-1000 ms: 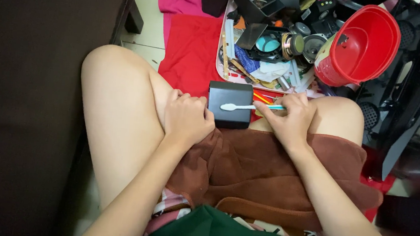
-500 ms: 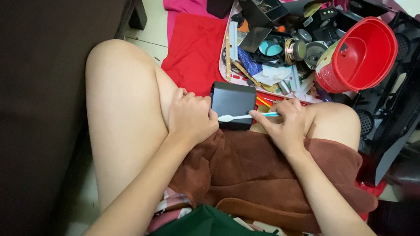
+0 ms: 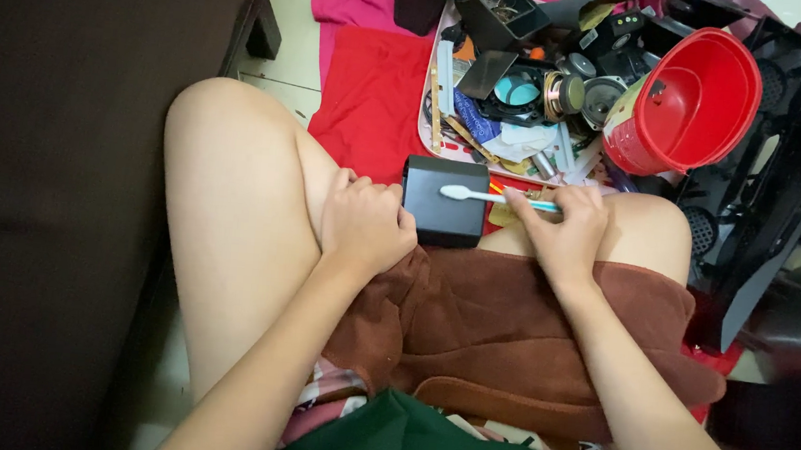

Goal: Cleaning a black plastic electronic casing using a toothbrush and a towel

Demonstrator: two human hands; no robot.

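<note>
The right hand (image 3: 562, 233) had its fingers (image 3: 528, 206) pinched shut around the handle of a toothbrush (image 3: 493, 198), whose white head reached out to the left of the fingertips and lay on the top face of a small black box (image 3: 442, 214). The left hand (image 3: 365, 224) was curled closed, its fingers (image 3: 386, 195) pressed against the box's left side and steadying it between the knees. The brush sat on the box in a working grip, so the brushing looked under way rather than finished; whether the surface was clean yet could not be told, as it showed only plain black. Just below both hands a brown towel (image 3: 507, 329) lay over the lap. Beyond the fingertips, a tray (image 3: 425, 113) held a jumble of small parts, round speakers and tools, resting on a red cloth (image 3: 372, 99). Farther right of the right hand stood a red bucket (image 3: 696, 101) tipped on its side.
</note>
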